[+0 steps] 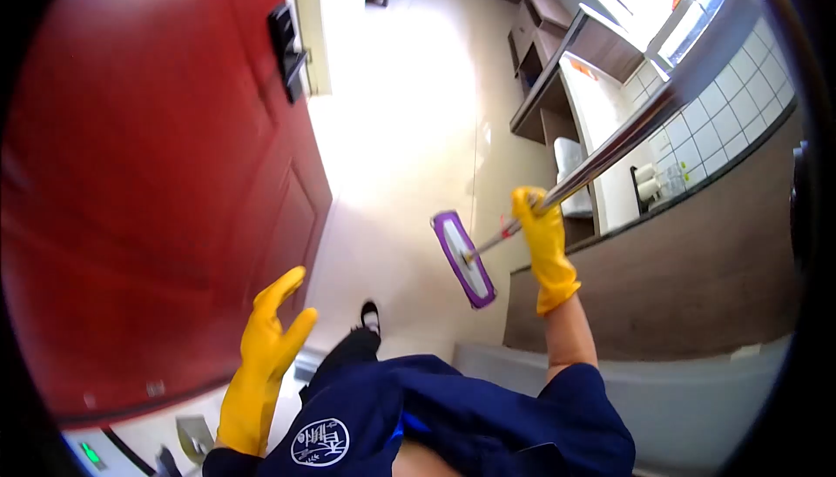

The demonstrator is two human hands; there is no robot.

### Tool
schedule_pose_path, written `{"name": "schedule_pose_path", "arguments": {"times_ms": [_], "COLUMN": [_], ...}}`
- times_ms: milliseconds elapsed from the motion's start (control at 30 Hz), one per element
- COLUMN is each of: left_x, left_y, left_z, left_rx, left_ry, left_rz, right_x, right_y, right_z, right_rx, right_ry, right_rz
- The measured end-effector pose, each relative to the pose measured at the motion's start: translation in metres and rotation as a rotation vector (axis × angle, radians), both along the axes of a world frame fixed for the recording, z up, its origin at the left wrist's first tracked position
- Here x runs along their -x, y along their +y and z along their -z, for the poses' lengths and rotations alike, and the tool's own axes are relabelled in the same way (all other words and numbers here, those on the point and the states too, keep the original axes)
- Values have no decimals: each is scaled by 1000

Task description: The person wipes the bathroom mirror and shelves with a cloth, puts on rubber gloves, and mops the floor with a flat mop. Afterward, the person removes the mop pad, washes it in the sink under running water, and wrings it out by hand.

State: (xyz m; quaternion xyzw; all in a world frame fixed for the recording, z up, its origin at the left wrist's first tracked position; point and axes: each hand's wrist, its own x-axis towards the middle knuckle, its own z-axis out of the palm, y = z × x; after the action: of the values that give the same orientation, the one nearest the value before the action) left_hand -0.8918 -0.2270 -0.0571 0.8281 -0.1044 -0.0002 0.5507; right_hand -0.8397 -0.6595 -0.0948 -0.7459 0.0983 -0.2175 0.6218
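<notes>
My right hand (542,246), in a yellow rubber glove, is closed around the metal pole of a flat mop (464,258). The pole runs from the upper right down to the mop head, which has a purple rim and a pale top plate and is at the floor. My left hand (266,351), gloved in yellow too, hangs near the red door (157,198). Its thumb and fingers are apart, and nothing is in it.
A black door handle (287,52) sticks out from the red door. Pale floor (401,155) stretches ahead. Along the right run a counter (614,190) with cups and a wood-look panel (679,290). A black shoe (370,314) stands on the floor.
</notes>
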Motion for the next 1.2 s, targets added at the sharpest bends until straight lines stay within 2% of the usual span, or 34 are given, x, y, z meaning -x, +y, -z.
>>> {"name": "schedule_pose_path", "arguments": {"times_ms": [33,100,133,200,267,300,333,367,433,467,533,600,667,700,733,767,833,867,900,933,967,1000,1067,1100,1167,1200], "left_x": [-45,-129,-165,-252,-283,-312,-336,-372,-429,-444,-477,-515,-557,-574,-593,-610,-652,-672,-692,-729,-749,-769,-835,-872,-928,-958], "left_y": [-19,-72,-96,-155,-206,-224,-239,-236,-277,-293,-331,-345,-366,-368,-372,-380,-391,-398,-407,-403,-416,-443,-461,-464,-490,-510], "left_z": [-26,-69,-87,-129,-181,-194,-197,-189,-178,-174,-169,-166,-173,-180,-186,-188,-190,-188,-186,-188,-172,-166,-160,-159,-153,-148], "left_rx": [26,152,265,663,870,899,930,983,1088,1049,989,964,1054,1051,1044,1111,1123,1129,1158,928,1021,1111,1126,994,863,848], "left_ry": [-63,-167,-211,-224,-150,-165,-181,-108,-54,-84,-137,-114,-151,-163,-173,-205,-224,-232,-239,-206,-266,-319,-341,-324,-301,-321], "left_rz": [107,345,473,622,489,578,660,953,1356,1194,1155,935,869,822,780,706,702,690,715,958,884,802,804,986,1152,1125], "right_x": [-16,-48,-52,-89,-120,-139,-158,-179,-217,-234,-284,-330,-383,-403,-428,-451,-507,-529,-576,-611,-646,-690,-775,-813,-877,-911], "right_y": [3,-10,0,-12,-25,-30,-28,-40,-62,-70,-101,-113,-128,-136,-137,-142,-156,-182,-178,-189,-199,-209,-229,-242,-274,-294], "right_z": [4,38,26,44,69,86,73,84,110,120,136,159,156,172,175,198,169,210,243,233,221,222,235,228,203,175], "right_rx": [-101,48,19,359,513,414,446,460,445,425,581,576,688,700,626,389,-305,-677,-1516,-1944,-2363,-2252,-2182,-2181,-2115,-2097], "right_ry": [71,218,315,218,137,47,85,98,189,206,162,256,391,470,578,682,650,936,739,580,446,472,479,475,460,464], "right_rz": [-21,54,90,30,-107,-95,-110,-104,-95,-97,54,87,251,196,251,236,186,-131,-75,-4,86,194,366,376,436,455]}}
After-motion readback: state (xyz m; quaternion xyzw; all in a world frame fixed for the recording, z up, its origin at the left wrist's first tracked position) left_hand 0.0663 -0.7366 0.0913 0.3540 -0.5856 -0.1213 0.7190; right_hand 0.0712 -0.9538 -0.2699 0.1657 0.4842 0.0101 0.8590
